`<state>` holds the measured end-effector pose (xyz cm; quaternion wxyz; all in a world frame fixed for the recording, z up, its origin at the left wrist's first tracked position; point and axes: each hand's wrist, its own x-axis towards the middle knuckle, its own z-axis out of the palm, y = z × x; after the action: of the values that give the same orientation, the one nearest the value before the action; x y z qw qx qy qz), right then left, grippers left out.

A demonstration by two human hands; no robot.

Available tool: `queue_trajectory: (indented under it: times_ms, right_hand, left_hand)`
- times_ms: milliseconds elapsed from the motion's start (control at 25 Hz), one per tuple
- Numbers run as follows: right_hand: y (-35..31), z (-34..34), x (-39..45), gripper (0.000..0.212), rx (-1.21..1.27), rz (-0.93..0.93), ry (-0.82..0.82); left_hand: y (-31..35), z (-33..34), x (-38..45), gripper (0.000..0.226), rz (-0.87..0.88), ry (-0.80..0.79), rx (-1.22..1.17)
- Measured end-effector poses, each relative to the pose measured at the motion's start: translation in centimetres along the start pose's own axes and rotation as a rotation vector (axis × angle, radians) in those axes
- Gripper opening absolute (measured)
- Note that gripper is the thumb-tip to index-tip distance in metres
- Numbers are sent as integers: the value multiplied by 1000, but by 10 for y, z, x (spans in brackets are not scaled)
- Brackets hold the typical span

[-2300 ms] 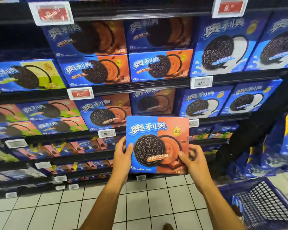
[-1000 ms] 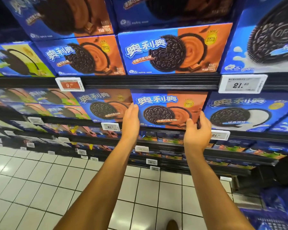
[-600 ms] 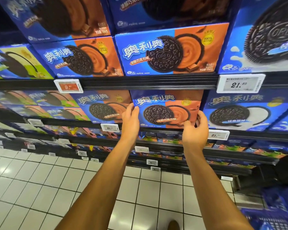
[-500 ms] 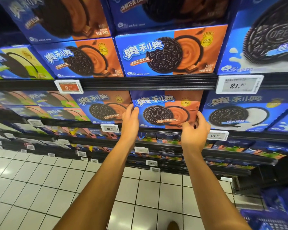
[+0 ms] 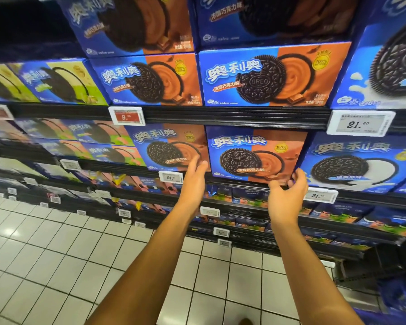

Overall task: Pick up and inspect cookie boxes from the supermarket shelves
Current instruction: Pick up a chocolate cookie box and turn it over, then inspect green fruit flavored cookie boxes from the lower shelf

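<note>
The blue and orange cookie box [image 5: 256, 156] stands upright on the middle shelf, between a matching box [image 5: 171, 148] on its left and a blue and white box [image 5: 352, 165] on its right. My left hand [image 5: 195, 177] is at the box's lower left corner with its fingers straight, holding nothing. At the lower right corner my right hand [image 5: 288, 186] has its fingers loosely curled, the fingertips at the box's edge. Neither hand grips the box.
More cookie boxes [image 5: 272, 76] fill the shelf above, and smaller packs [image 5: 249, 198] lie on the shelves below. Price tags [image 5: 359, 125] hang on the shelf edges [image 5: 232, 113]. White floor tiles [image 5: 56, 254] lie below. A blue basket corner [image 5: 399, 299] shows at the lower right.
The box I held in front of me went onto the middle shelf. Since half a second ago both hands have slid down off its sides to its lower corners.
</note>
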<state>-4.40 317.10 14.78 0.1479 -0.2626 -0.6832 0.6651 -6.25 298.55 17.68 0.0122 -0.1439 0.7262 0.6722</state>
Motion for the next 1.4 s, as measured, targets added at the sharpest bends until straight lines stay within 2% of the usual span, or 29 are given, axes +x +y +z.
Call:
queue_trajectory:
  times_ms: [120,320,440,520,680,960,1120,1200,1400]
  right_hand:
    - [1,18,-21,60,12,-25,-42]
    - [5,66,-50,40,-31,14,-228]
    - [2,111,-69,46,-80,121,-382]
    - [1,134,-80,54,-75,152,-425]
    - [2,163,-87,58,-52,127,-317]
    - [-18,191,-105,56,-31,64,-264]
    - [-35,201,-117,52,-7,29,-295]
    - [-44,207,-125,48,17,11,-327]
    - [-60,246,-146,42,-8,-68,-473]
  left_hand:
    - [-14,-33,-3,33,-35,55,-1]
    - [-32,-95,8,36,-115,135,-23]
    - [-29,-133,26,41,-126,140,-120]
    - [-27,-148,41,39,-149,120,-221]
    - [-31,-166,64,48,-187,-43,-357]
    - [-29,-176,82,53,-225,-171,-500]
    - [-16,-182,81,48,-255,-145,-470]
    - [-14,-198,77,45,-232,-159,-359]
    - [-22,-285,78,22,-178,-73,-123]
